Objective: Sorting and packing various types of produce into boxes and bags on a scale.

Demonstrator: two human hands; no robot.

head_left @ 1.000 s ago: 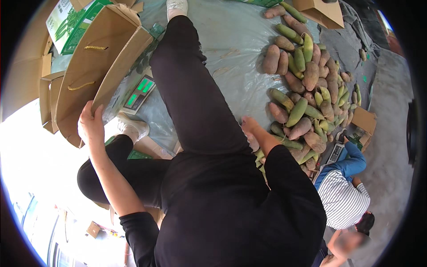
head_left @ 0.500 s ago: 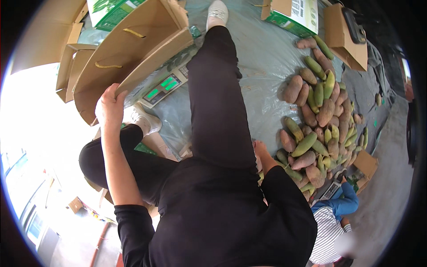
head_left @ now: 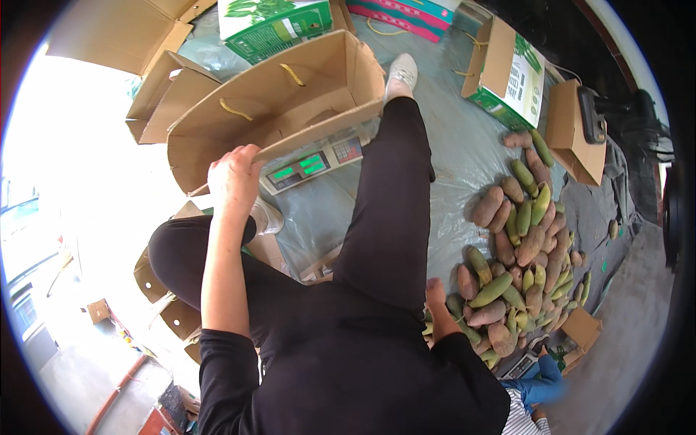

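Observation:
My left hand (head_left: 235, 177) is closed on the near rim of a long open cardboard box (head_left: 348, 111) with yellow cord handles. The box rests on a digital scale (head_left: 304, 167) with lit green displays. To the right, my right hand (head_left: 435, 293) hangs beside my thigh at the left edge of a vegetable pile; its fingers are mostly hidden. Brown-red sweet potatoes (head_left: 487, 206) and long green radishes (head_left: 491, 290) make up that pile.
Green-and-white printed boxes (head_left: 279, 29) stand beyond the open box and at the upper right (head_left: 511, 80). Another brown carton (head_left: 170, 98) sits at the left. A plastic sheet (head_left: 457, 116) covers the floor. A person in blue trousers (head_left: 536, 384) is at the lower right.
My view has shifted, so the box, scale and pile sit lower and further right or nearer in the picture. My left hand still grips the box rim; my right stays beside the pile.

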